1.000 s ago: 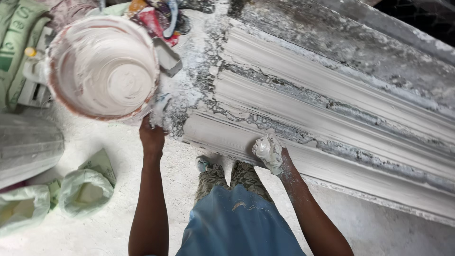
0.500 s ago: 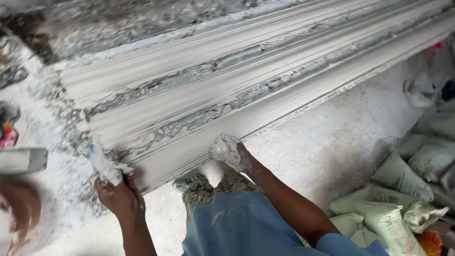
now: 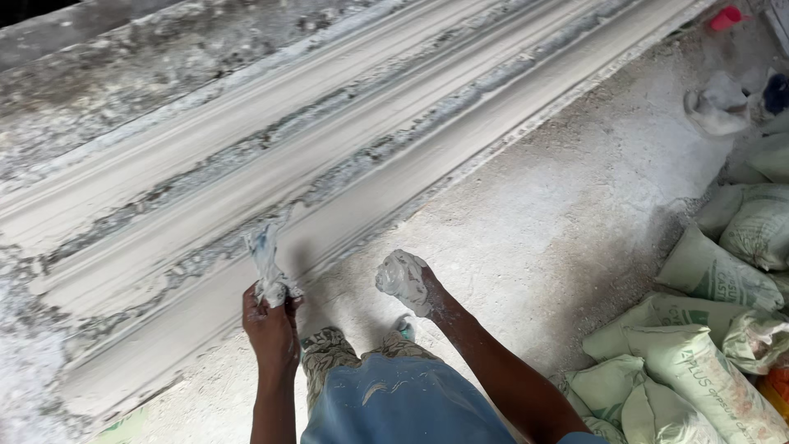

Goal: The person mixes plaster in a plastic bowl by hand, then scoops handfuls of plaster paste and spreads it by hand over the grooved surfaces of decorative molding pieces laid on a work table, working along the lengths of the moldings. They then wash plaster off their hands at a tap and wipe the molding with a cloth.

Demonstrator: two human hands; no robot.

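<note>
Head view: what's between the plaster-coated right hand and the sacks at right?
Only bare, plaster-dusted floor separates the right hand from the pale green sacks; nothing lies on that stretch in the head view.

bare floor [image 3: 575, 214] rightward (open), sacks [image 3: 699, 370] beyond

Soft, even daylight lit the scene; faint shadows fell beside the hands, detail stayed sharp, with no glare.

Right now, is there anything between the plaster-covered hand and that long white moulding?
Nothing visible. The right hand, coated in wet plaster, hangs beside the moulding with only bare floor between. The left hand holds a rag at its edge.
</note>
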